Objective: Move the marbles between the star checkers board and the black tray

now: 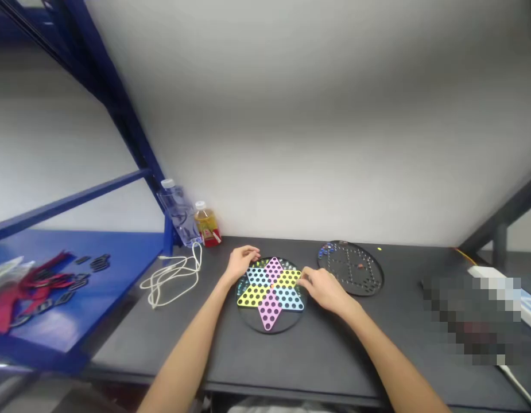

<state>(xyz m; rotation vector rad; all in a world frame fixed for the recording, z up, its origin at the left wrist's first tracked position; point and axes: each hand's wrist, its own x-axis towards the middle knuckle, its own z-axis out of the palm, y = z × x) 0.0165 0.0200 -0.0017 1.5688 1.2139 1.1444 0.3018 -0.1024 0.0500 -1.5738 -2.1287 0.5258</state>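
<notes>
A star-shaped Chinese checkers board in pink, yellow and blue, full of round holes, lies on a round black tray. Small shiny marbles show between the star's points and the tray's rim. My left hand is at the upper left rim, fingers bent close together; whatever is in them is too small to make out. At the star's upper right yellow point, my right hand has thumb and fingers closed at the board's edge.
A second round black tray with small pieces lies at the right. A white cable, a clear bottle and a yellow-red bottle stand left. A white power strip lies far right. Blue shelf posts rise left.
</notes>
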